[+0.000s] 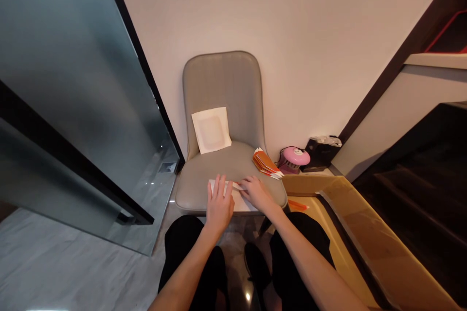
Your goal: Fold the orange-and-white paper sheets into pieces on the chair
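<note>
Right now both of your hands rest on a white sheet [237,197] that lies flat at the front edge of the grey chair [226,107] seat. Your left hand [219,204] is laid palm down on the left part of the sheet, fingers stretched out and slightly spread, pressing it onto the cushion. Your right hand [257,193] sits just beside it on the right part of the sheet, fingers curled down toward the paper; whether they pinch an edge or only press on it cannot be told from this view. The two hands are close, with only a narrow strip of white showing between them.

Further back on the seat, a white square envelope [211,129] with a paler window in its middle leans against the chair's backrest, well apart from your hands. At the right rear corner of the seat lies a fanned stack of orange packets [266,163] with white ends, near your right hand but not touching it.

On the floor behind the chair's right side stand a pink round device [295,158] and a black box [321,153] against the wall. To your right an open cardboard box [365,223] stretches along the floor, with an orange strip [297,205] lying inside near its far end. A frosted glass panel [73,82] stands to your left.
</note>
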A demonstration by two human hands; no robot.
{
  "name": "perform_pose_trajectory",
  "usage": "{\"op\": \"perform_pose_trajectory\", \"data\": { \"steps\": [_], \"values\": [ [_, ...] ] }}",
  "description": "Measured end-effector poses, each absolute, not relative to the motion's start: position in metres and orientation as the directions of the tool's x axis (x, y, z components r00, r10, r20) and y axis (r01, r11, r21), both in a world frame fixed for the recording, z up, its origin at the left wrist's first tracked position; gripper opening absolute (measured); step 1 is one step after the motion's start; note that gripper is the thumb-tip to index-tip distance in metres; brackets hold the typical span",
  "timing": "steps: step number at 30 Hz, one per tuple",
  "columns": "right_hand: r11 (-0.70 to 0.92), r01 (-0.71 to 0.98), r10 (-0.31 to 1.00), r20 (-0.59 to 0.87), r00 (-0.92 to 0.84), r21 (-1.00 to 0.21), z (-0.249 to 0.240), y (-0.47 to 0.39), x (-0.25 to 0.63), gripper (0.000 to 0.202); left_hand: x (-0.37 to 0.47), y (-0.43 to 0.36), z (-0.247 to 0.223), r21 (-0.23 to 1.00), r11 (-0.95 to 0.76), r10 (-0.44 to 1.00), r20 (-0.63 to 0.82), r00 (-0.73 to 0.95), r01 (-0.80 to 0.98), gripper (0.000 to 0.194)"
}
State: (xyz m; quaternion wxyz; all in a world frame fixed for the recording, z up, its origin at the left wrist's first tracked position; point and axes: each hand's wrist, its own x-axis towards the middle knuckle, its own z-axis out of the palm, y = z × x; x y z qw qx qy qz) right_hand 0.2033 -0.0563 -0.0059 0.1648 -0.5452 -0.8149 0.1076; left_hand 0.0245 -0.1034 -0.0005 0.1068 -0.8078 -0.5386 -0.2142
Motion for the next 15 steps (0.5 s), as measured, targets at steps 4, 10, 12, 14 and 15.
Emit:
{"op": "perform_pose_trajectory", "data": {
  "steps": [4,10,12,14,15],
  "values": [
    [0.395,0.843,0.919,0.149,-0.366,-0.365,-0.007,-0.06,0.205,0.028,0.023,-0.104,-0.004,0.067,-0.383,0.858,0.396,0.327,0.921,0.049],
    [0.384,0.854,0.923,0.148,-0.355,-0.349,-0.007,-0.066,0.204,0.024,0.022,-0.103,-0.008,0.094,-0.372,0.879,0.355,0.318,0.924,0.039],
    [0.386,0.85,0.922,0.152,-0.355,-0.357,-0.009,-0.068,0.202,0.023,0.023,-0.102,-0.008,0.093,-0.376,0.882,0.34,0.325,0.922,0.033],
    [0.385,0.842,0.923,0.161,-0.35,-0.378,-0.012,-0.068,0.199,0.024,0.024,-0.1,-0.008,0.101,-0.392,0.878,0.337,0.339,0.914,0.028],
    [0.382,0.84,0.924,0.167,-0.344,-0.386,-0.013,-0.069,0.197,0.024,0.025,-0.099,-0.007,0.108,-0.407,0.874,0.337,0.351,0.907,0.026]
  ]
}}
